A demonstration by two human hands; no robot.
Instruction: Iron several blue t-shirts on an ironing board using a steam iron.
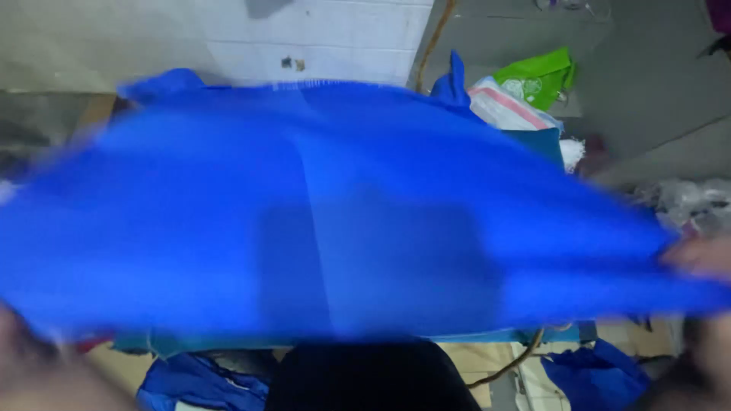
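Note:
A large bright blue cloth (327, 213) is stretched wide across most of the view and is blurred by motion. My right hand (699, 256) grips its right edge at mid height. My left hand (23, 346) is a blur at the lower left corner, at the cloth's left edge; its hold appears to be on the cloth. A seam runs down the middle of the fabric.
More blue fabric (198, 380) lies below at the bottom left and bottom right. A green bag (537, 76) and a white-and-pink sack (506, 106) sit behind at the upper right. Crumpled clear plastic (697, 202) lies at the right. A white tiled wall (320, 38) is behind.

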